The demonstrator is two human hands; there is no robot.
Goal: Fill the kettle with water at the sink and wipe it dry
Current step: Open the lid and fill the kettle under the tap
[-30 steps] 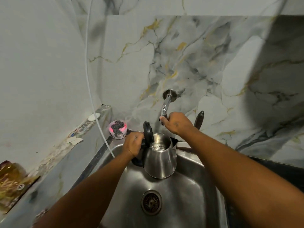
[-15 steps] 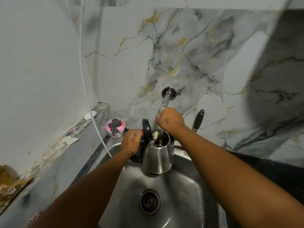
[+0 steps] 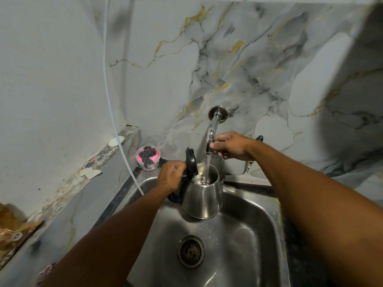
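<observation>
Over steel sink [image 3: 248, 235], marble-patterned wall [image 3: 259, 59], left hand [image 3: 171, 176] fingers clamped on kettle [image 3: 204, 198], right hand [image 3: 232, 146] fingers pinching tap [image 3: 211, 141]

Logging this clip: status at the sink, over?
Left hand gripping kettle handle, lid open. Right hand on tap, water running into kettle. Nothing in the way.

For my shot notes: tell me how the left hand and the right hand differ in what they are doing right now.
The left hand is closed around the kettle handle, holding it over the sink; the right hand pinches the tap fitting. The left hand is lower and nearer the camera; the right hand is higher, by the wall. Both are bare, and both serve the filling: water runs into the open kettle.
</observation>
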